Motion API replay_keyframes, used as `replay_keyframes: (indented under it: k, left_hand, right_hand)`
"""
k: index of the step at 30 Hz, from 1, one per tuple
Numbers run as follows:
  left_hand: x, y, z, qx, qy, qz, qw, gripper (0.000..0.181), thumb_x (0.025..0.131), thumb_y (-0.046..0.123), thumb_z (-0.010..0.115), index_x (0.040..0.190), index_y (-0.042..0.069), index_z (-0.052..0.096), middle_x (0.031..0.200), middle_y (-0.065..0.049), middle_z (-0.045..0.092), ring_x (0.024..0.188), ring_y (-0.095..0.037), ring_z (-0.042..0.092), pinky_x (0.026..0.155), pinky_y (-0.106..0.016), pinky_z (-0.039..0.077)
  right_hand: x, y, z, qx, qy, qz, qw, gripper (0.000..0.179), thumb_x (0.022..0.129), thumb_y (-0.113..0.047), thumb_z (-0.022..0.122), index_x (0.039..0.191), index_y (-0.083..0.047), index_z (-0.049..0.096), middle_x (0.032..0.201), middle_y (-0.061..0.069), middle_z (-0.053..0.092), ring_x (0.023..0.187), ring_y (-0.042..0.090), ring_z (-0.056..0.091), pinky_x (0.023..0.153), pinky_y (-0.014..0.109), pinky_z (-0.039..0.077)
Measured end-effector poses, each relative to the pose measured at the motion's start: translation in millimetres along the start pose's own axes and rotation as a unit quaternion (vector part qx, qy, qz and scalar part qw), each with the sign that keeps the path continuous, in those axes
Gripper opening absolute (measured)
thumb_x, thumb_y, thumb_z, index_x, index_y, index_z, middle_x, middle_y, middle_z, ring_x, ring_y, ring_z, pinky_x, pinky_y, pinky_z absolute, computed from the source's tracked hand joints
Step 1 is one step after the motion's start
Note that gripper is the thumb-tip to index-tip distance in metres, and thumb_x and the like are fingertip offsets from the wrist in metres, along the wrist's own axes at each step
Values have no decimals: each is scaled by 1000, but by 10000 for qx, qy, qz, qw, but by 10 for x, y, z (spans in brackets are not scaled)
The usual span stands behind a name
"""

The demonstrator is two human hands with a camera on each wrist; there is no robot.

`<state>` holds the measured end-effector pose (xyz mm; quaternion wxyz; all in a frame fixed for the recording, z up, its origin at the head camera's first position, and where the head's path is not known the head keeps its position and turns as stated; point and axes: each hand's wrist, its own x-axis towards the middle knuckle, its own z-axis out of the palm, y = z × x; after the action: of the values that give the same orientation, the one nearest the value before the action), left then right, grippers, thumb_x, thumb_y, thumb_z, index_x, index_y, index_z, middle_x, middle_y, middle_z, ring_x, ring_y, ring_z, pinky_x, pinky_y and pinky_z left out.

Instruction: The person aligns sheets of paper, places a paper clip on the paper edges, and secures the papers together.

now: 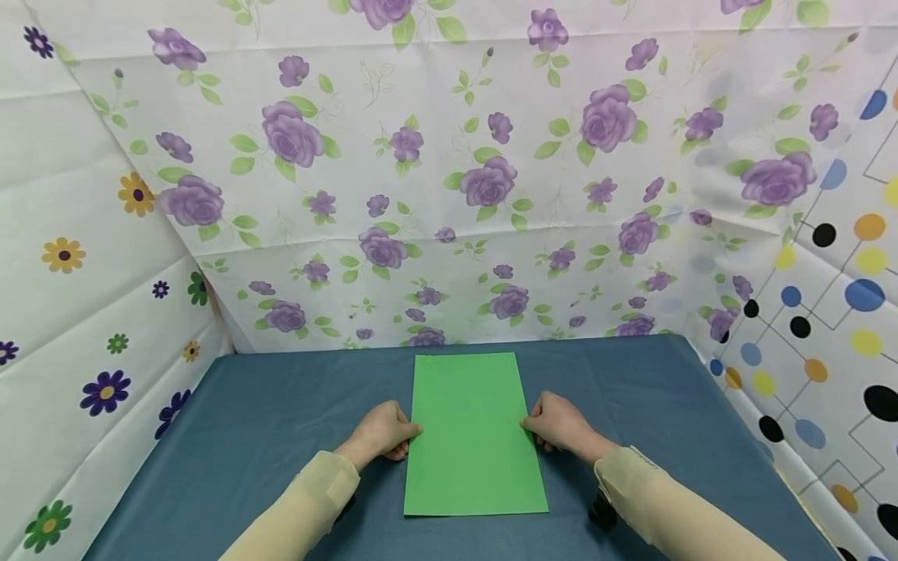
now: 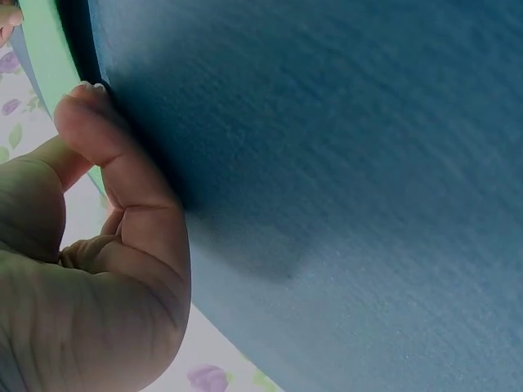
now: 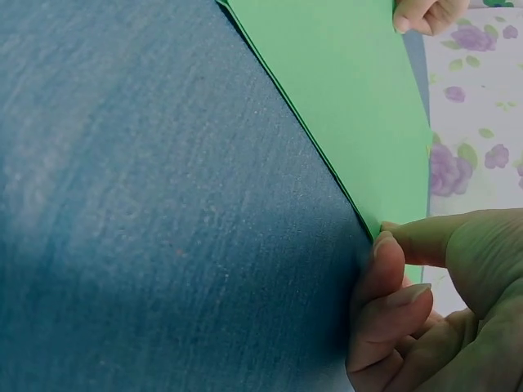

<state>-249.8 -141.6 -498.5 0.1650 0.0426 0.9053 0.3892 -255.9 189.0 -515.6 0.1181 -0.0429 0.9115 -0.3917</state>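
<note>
A flat sheet of green paper point(image 1: 471, 436) lies lengthwise over the blue-covered table in the head view. My left hand point(image 1: 384, 432) pinches its left edge near mid-length, thumb on top and fingers curled beneath. On the opposite edge my right hand point(image 1: 559, 425) pinches the paper the same way, at about the same height. In the right wrist view the thumb and index fingertip of the right hand point(image 3: 433, 302) meet at the paper's edge. Seen from the left wrist, the left hand point(image 2: 114, 237) has its bent index finger under the green edge.
Blue cloth point(image 1: 295, 413) covers the table. Behind it hangs a white curtain with purple roses point(image 1: 484, 187). A daisy-patterned sheet point(image 1: 84, 327) closes the left side, and a sheet with coloured dots point(image 1: 828, 343) closes the right. Dark straps show under both sleeves.
</note>
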Motion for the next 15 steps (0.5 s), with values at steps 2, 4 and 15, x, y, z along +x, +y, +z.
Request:
replay_keyframes:
  k: [2, 4, 15]
  left_hand:
    - [1, 2, -3, 98, 33, 12, 9999, 38, 98, 17, 73, 63, 1, 71, 54, -6, 62, 44, -13, 56, 47, -30, 54]
    - [-1, 1, 3, 193, 74, 33, 9998, 39, 97, 18, 74, 62, 3, 70, 54, -6, 61, 44, -14, 56, 47, -31, 53]
    - [-36, -39, -72, 120, 318, 63, 9994, 35, 101, 30, 69, 79, 4, 66, 66, -8, 63, 49, -19, 57, 47, -34, 52]
  right_hand:
    - [-18, -8, -5, 25, 38, 18, 10000, 26, 96, -17, 72, 78, -6, 58, 62, 11, 60, 47, 22, 55, 38, 28, 39]
    - [-31, -9, -7, 56, 72, 27, 10000, 23, 96, -16, 73, 83, -5, 58, 64, 11, 60, 48, 23, 55, 39, 29, 40]
    - [-60, 66, -133, 469, 259, 108, 9985, 32, 102, -25, 66, 79, -5, 60, 65, 11, 61, 48, 23, 54, 39, 31, 39]
